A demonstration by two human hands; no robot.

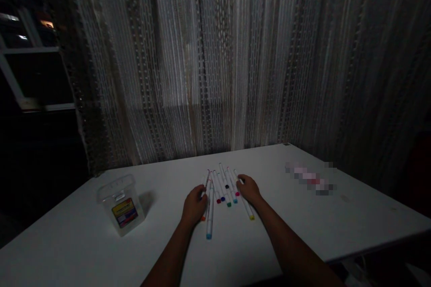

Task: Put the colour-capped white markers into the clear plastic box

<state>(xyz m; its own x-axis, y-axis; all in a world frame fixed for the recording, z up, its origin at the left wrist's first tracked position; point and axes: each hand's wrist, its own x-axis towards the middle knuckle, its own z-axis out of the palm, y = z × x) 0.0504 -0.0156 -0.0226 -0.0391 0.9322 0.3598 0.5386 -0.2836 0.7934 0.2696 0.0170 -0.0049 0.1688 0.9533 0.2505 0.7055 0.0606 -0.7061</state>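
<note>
Several white marker pens (224,184) with coloured caps lie side by side on the white table (168,242), roughly in its middle. My left hand (194,205) rests on the left side of the group, fingers curled over one or two pens. My right hand (249,189) lies at the right side, fingers bent and touching the pens there. A pen with a blue cap (209,215) points toward me beside my left hand. A yellow-capped pen (248,210) runs under my right wrist.
A clear plastic box (121,204) with a coloured label stands on the left of the table. A blurred patch (311,178) sits at the right. A string curtain (215,63) hangs behind the table. A dark shelf (27,54) is at the far left.
</note>
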